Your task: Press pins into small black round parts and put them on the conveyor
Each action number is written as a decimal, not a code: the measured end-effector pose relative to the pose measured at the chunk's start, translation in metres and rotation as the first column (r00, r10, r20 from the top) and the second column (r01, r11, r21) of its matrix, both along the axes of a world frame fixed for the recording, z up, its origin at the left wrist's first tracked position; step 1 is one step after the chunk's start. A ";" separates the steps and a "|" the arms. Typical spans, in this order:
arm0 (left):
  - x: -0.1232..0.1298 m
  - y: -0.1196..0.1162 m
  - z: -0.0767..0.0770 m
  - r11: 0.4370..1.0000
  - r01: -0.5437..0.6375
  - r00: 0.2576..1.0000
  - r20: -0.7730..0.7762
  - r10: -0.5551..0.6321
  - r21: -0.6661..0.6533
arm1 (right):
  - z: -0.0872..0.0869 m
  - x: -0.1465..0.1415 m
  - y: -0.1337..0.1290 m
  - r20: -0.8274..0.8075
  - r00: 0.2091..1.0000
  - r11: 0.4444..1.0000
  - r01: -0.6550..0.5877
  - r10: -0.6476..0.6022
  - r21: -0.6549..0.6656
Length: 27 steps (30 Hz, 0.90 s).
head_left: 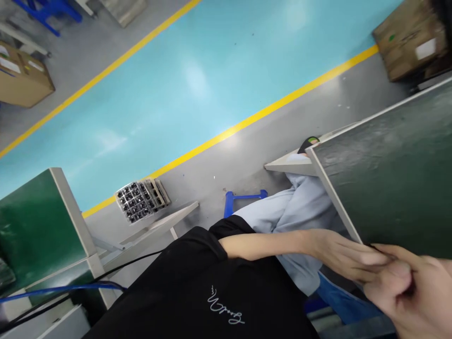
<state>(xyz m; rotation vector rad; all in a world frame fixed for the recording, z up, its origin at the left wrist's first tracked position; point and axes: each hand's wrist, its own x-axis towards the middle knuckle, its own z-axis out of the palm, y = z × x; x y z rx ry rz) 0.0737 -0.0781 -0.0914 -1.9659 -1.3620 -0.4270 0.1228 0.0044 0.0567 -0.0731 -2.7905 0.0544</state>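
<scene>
My left hand (353,259) reaches across from the black sleeve, its fingers pressed together against my other hand. At the lower right edge, my right hand (416,292) is closed, its curled fingers meeting the left fingertips. Both hands touch beside the near edge of a dark green tabletop (395,174). Anything between the fingers is hidden by the hands and blur.
A blue stool (229,203) stands on the grey floor by my light blue trousers. Stacked trays of black parts (136,201) are near a second green table (38,221) at left. Cardboard boxes (411,42) sit at upper right and left, beyond the yellow floor lines.
</scene>
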 end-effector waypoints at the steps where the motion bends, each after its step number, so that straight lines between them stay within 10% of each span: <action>1: -0.003 -0.002 0.000 0.996 0.070 0.993 0.101 -0.063 -0.063 | 0.002 -0.006 -0.005 -0.053 0.997 0.997 -0.047 0.050 0.066; 6: -0.018 -0.012 -0.001 0.910 0.298 0.864 0.485 -0.130 -0.287 | -0.009 -0.010 -0.018 -0.155 0.987 0.998 0.046 -0.041 0.032; 16: -0.044 -0.032 -0.043 0.999 -0.008 0.831 0.556 -0.017 0.043 | -0.045 -0.021 -0.038 -0.196 0.945 0.961 0.235 -0.261 -0.148; 22: -0.071 -0.058 0.024 0.998 0.023 0.740 0.670 -0.057 0.060 | -0.058 -0.017 -0.057 -0.300 0.857 0.895 0.334 -0.419 -0.297; 27: -0.091 -0.067 0.115 0.996 0.084 0.301 0.953 -0.021 -0.005 | -0.060 -0.005 -0.065 -0.385 0.770 0.819 0.294 -0.509 -0.493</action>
